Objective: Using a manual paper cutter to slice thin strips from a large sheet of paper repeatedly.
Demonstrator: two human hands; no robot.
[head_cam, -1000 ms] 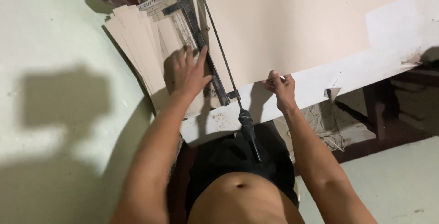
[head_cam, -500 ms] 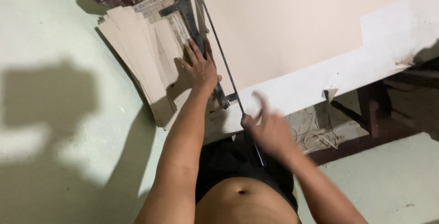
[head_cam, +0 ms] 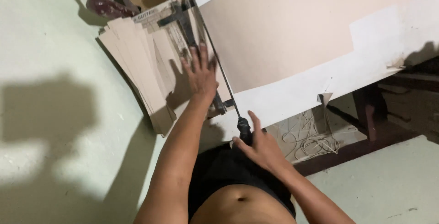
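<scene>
— Changed since a moment back?

— Yes; right hand (head_cam: 261, 147), earlier pinching the white sheet's near edge, then blurred in mid-swing, now down at the black handle (head_cam: 243, 128) of the cutter's long lever; left hand (head_cam: 199, 74) barely shifted, flat on the card as before; view a little lower and closer.

— From the left, then?

— At far left, pale green floor (head_cam: 50, 68) with a broad dark shadow; next, a fanned stack of tan card strips (head_cam: 137, 68), hanging off the near-left corner of the table; just right of that, left hand spread wide, fingers apart, palm pressed down on the card beside the dark metal rail (head_cam: 185, 22) of the paper cutter; released, gripping nothing.

— And the lever?

— Thin dark blade arm (head_cam: 215, 59), slanting from the top of the cutter down to the black handle; passing just right of the left hand's fingertips, close but apart as far as can be told; handle at its near end, beyond the table edge.

— Right hand on it?

— Touching, not yet closed; thumb up alongside the handle, fingers loosely open beneath and beside it; no full grasp visible.

— Further right?

— Large beige sheet (head_cam: 297, 27) across the table, a white sheet (head_cam: 320, 82) along its near edge, small tears at the rim; below, tangled white cord (head_cam: 311, 137) on the floor and a dark red-brown table leg (head_cam: 370, 114); at the bottom, bare torso and black shorts (head_cam: 224, 169).
</scene>
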